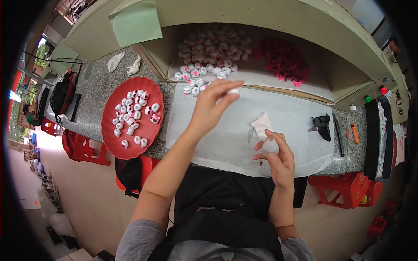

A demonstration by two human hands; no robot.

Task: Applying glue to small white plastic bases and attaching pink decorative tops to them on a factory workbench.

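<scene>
My left hand (211, 104) reaches over the covered work surface, below the pile of small white pieces. Its thumb and fingers are closed on a small white piece (234, 91), partly hidden by the fingertips. Lower and to the right, my right hand (281, 161) is wrapped round a pale, translucent bulb-shaped thing (270, 147) with a narrow top; its exact kind I cannot make out. Just beyond that hand lies a folded white cloth or tissue (261, 124). White sheeting (209, 139) covers the bench under both hands.
At the left, a red scalloped plate (111, 135) bears many white-and-pink pieces. Under the shelf lie heaped white pieces (213, 48) and bright pink pieces (285, 58). A crumpled black wrapper (321, 126), a dark rod (338, 135) and an orange cutter (355, 133) are at the right.
</scene>
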